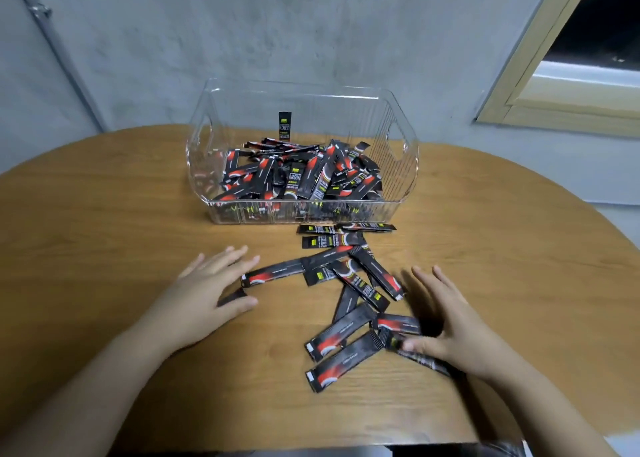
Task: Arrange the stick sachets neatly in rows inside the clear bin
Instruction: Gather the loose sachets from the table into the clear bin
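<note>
A clear bin point(401, 165) stands at the back of the wooden table and holds a jumbled heap of black and red stick sachets point(301, 176). One sachet point(284, 126) stands upright against the bin's back wall. Several loose sachets point(346, 283) lie scattered on the table in front of the bin. My left hand point(211, 283) lies flat with spread fingers, covering the end of one sachet point(232, 297) by a long sachet point(273, 274). My right hand point(446, 321), blurred, spreads its fingers over the sachets at the right of the scatter point(398, 323), thumb touching them.
The round wooden table point(104, 231) stands against a grey concrete wall point(242, 40). A window frame point(540, 85) is at the upper right. The table's near edge point(277, 448) runs just below my forearms.
</note>
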`<state>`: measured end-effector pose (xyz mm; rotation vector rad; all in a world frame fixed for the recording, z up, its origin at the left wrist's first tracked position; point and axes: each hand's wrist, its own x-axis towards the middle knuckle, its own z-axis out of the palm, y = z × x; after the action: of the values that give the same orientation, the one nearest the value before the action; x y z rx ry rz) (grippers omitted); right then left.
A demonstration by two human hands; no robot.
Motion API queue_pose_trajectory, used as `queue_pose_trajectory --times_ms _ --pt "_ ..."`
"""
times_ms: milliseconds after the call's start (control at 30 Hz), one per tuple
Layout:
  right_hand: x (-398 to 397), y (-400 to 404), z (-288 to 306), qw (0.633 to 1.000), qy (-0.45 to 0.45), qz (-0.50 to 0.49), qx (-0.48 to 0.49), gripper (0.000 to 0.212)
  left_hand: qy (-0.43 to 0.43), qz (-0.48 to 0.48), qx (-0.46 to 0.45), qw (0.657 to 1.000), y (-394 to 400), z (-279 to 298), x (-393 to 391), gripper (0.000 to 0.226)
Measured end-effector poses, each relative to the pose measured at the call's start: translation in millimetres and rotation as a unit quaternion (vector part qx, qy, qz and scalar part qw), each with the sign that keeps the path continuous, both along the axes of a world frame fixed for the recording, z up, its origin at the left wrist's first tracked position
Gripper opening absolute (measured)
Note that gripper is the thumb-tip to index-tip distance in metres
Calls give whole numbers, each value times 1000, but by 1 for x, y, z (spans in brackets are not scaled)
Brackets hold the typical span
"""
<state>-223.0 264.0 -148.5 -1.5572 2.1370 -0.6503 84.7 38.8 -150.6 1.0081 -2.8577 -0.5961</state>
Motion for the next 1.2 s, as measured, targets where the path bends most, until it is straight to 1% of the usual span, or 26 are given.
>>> queue_pose_trajectory --times_ms 67,133,167,267,367,400,467,567,733,800,867,900,967,1067,1133,1200 --pt "2 12 -3 997 52 31 40 116 -6 8 -3 1000 11 -7 2 72" --pt "8 15 -6 987 124 64 78 119 -20 -9 -18 1000 26 -15 -6 74" --pt "12 13 -7 984 143 69 81 120 -18 -18 -24 999 33 -16 -13 76" --pt "24 -3 -9 986 145 56 60 122 -3 -38 -17 999 50 -12 -36 81" --pt "38 -25 -14 988 142 40 34 124 -8 -100 -26 995 65 -10 -57 104" --pt "43 -32 -16 989 143 33 27 124 -12 -118 -32 992 69 -11 -62 108" --pt "50 -45 -19 989 147 18 12 125 -12 -127 -43 991 70 -14 -69 107" --pt "54 -59 -21 989 145 12 6 124 2 -80 -26 996 57 -18 -74 99" --pt "45 -79 -17 997 77 14 -17 126 -20 -8 18 1000 25 -13 -73 92" --pt "41 -88 -15 997 70 9 -9 122 1 17 41 999 16 -10 -73 85" --pt "39 -96 -12 996 94 9 2 121 34 32 38 998 12 -9 -73 76" --pt "39 -101 -11 994 110 9 9 117 51 36 31 998 11 -10 -74 72" --pt "40 -108 -7 991 133 8 22 103 80 43 28 995 12 -11 -74 67" --pt "45 -117 -4 985 171 11 4 80 115 46 -12 992 15 -17 -73 57" --pt "50 -121 -3 982 191 7 4 65 123 36 -31 991 15 -18 -74 52" --pt "53 -125 -1 981 194 -6 17 51 138 27 -15 990 13 -16 -73 49"
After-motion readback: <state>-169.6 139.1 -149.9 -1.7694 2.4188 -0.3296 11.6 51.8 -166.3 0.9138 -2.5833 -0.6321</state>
